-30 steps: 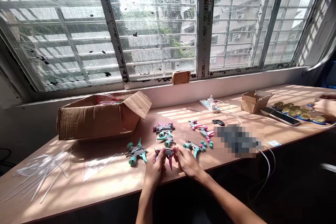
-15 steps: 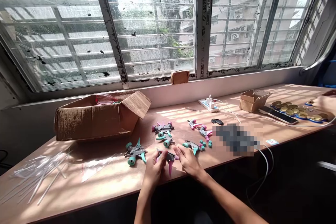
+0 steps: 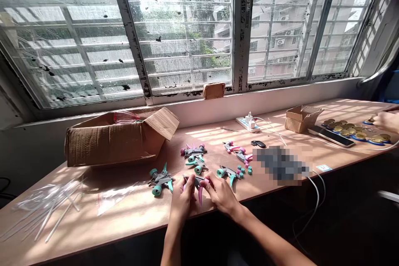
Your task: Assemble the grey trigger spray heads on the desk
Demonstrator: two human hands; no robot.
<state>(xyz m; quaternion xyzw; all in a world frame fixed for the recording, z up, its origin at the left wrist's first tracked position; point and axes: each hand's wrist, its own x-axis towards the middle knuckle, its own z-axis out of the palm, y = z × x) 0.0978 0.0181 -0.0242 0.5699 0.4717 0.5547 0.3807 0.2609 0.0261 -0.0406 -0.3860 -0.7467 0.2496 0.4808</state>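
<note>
Near the table's front edge, a grey and pink trigger spray head (image 3: 200, 193) is held between both hands, its pink trigger pointing down. My left hand (image 3: 182, 199) grips its left end with the thumb on top. The fingers of my right hand (image 3: 223, 195) are closed around the pink nozzle end, partly hiding it. Just beyond lie teal and grey spray heads (image 3: 197, 169), with more teal ones (image 3: 161, 181) to the left. To the right are another teal spray head (image 3: 229, 173), small teal caps (image 3: 249, 170) and pink spray heads (image 3: 244, 156). More pink-grey ones (image 3: 193, 150) sit behind.
A large open cardboard box (image 3: 109, 145) stands at the back left, with thin white tubes (image 3: 56, 216) and plastic bags (image 3: 114, 199) before it. Rightward are a power strip (image 3: 247, 124), small box (image 3: 297, 120), phone (image 3: 332, 136), gold discs (image 3: 360, 136) and another person's hand (image 3: 385, 120).
My right hand has turned and closed in on the spray head's nozzle end. Both hands and the spray head have shifted slightly left. The other person's hand has moved a little.
</note>
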